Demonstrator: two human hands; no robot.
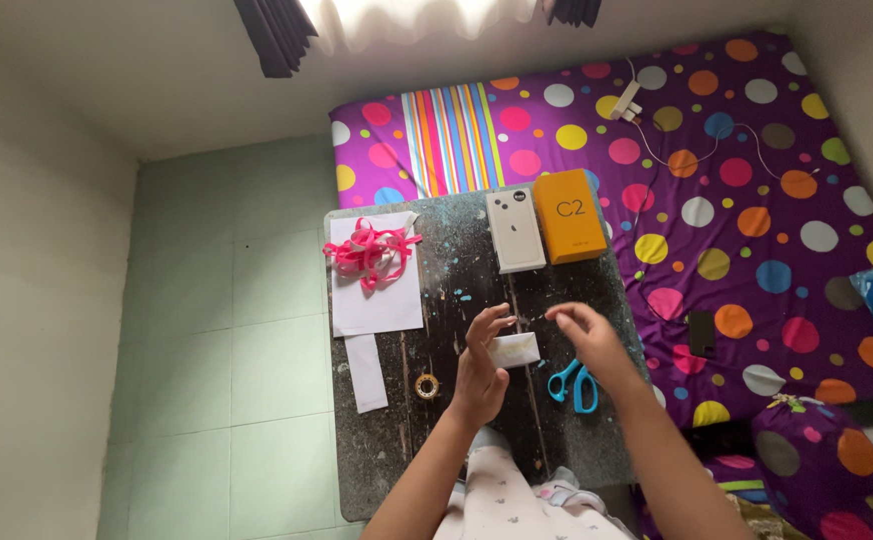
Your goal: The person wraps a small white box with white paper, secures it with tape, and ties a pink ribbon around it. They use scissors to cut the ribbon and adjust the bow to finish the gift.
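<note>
My left hand [482, 362] rests on the dark table [437, 450], its fingers touching a small white box [519, 349] that lies flat. My right hand [590, 338] hovers just right of that box with its fingers apart and nothing in it. Blue-handled scissors [572, 384] lie under my right wrist. A small roll of tape [427, 385] sits left of my left hand.
A white phone box [515, 231] and an orange box [569, 215] stand at the table's far edge. Tangled pink ribbon [370, 252] lies on white paper [377, 295], with a paper strip [366, 373] below. A polka-dot mattress [757, 200] borders the right; green floor tiles lie to the left.
</note>
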